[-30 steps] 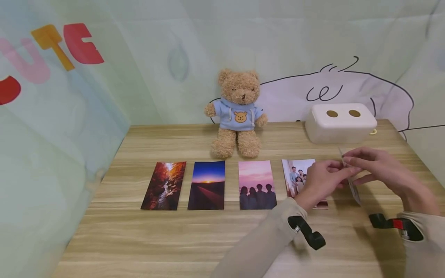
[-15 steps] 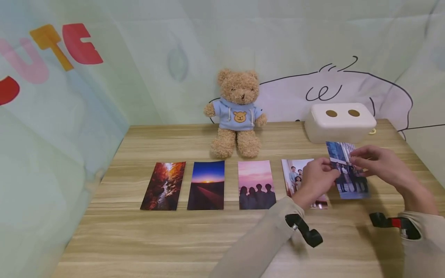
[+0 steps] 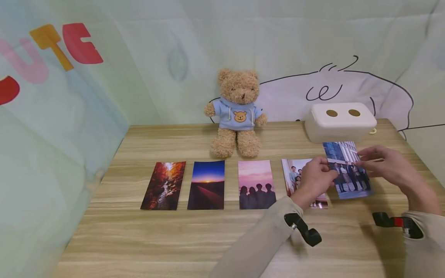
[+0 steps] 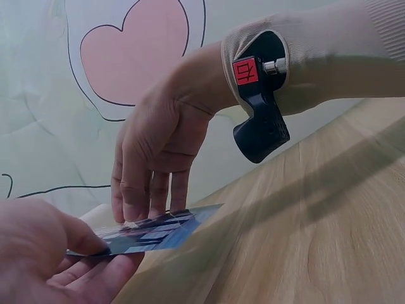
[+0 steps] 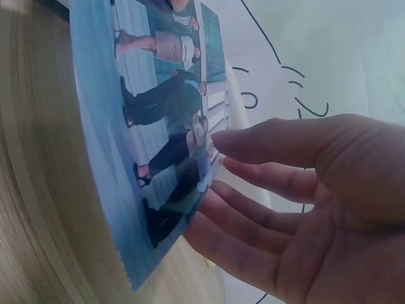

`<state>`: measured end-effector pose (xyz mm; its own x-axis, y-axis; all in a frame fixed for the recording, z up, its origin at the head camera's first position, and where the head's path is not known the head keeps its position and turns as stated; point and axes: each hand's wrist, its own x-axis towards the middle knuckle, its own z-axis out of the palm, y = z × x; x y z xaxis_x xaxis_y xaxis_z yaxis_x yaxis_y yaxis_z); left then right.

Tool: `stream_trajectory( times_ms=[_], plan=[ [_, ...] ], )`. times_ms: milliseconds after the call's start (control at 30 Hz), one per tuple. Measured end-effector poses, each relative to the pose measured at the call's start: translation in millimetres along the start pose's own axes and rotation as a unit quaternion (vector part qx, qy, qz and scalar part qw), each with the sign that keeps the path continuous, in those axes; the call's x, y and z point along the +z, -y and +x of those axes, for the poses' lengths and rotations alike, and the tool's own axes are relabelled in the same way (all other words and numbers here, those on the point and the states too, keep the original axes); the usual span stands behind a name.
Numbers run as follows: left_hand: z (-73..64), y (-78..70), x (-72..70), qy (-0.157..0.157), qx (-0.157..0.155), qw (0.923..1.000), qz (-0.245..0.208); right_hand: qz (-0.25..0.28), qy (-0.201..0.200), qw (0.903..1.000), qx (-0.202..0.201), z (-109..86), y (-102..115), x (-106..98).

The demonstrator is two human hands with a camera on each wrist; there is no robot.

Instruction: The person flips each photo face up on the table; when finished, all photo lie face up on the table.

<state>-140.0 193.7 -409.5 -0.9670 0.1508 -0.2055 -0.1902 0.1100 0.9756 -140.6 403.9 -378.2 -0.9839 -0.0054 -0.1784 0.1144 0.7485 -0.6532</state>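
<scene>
Just above the table at the right, a photo (image 3: 347, 179) of a group standing before tall buildings is tilted up with its picture facing me. My left hand (image 3: 317, 175) pinches its left edge, thumb on the front and fingers behind, as the left wrist view shows. At the right edge, my right hand (image 3: 389, 166) holds the photo lightly; in the right wrist view the thumb (image 5: 253, 144) meets the edge, with the fingers behind. Partly covered by my left hand, a family photo (image 3: 294, 173) lies on the table.
Left of it lie a pink-sky silhouette photo (image 3: 257, 185), a sunset road photo (image 3: 206, 185) and an autumn stream photo (image 3: 163, 185). A teddy bear (image 3: 239, 116) in a blue hoodie sits behind them. A white box (image 3: 340, 125) with two oval holes stands at the back right.
The photo between my hands has turned from edge-on to showing its picture. My right hand has since shifted slightly right, out to the photo's edge. The photos on the table stay put.
</scene>
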Motion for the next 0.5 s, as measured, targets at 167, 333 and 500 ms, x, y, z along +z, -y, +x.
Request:
stream_trajectory(
  times_ms=[167,333,500],
  plan=[
    [0.6,-0.8,-0.6,0.003,-0.005,0.9999,-0.013,-0.004,0.016,0.9998,0.006,0.2,-0.7,-1.5],
    [1.6,3.8,-5.3,-0.001,-0.002,1.0000,-0.005,-0.009,0.030,0.9995,-0.011,2.7,1.2,-0.5],
    [1.3,6.4,-7.3,-0.006,0.000,0.9995,-0.032,-0.019,0.043,0.9989,-0.004,5.3,-1.0,-1.0]
  ],
)
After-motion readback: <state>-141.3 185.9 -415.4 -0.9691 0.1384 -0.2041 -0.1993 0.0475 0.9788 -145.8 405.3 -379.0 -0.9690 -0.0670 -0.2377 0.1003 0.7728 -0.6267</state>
